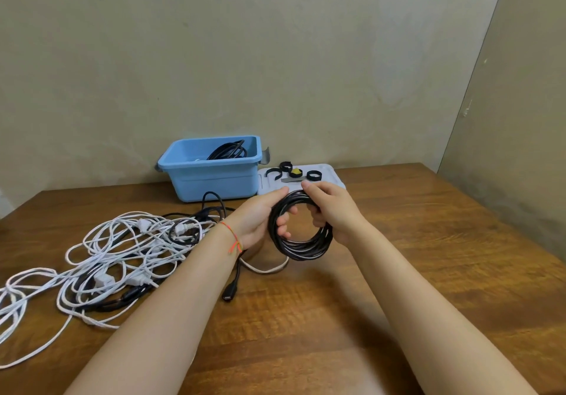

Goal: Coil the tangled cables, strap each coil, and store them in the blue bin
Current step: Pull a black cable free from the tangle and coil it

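- Your left hand [257, 220] and your right hand [332, 211] are both clamped on the black coil [301, 243], holding it upright above the middle of the desk [413, 241].
- Your left fingers [283, 221] curl through the ring from the left side, and your left thumb lies along its top.
- Your right fingers [315, 214] wrap the top right of the ring, with the loops hanging below them.
- An orange thread bracelet [234, 238] sits on your left wrist.
- Just beyond your hands, near the back edge of the desk, a pale lid [330, 172] lies flat with several black straps [313, 175] and a small yellow piece [295, 170] on it.
- The blue bin [211, 177] stands just left of the lid, against the wall, with a black cable [228, 149] already inside.
- Toward the left edge of the desk lies a tangled heap of white cables [101, 260] mixed with black cables [211, 208].
- A black plug end [228, 296] lies on the desk under your left forearm, near the heap's right side.
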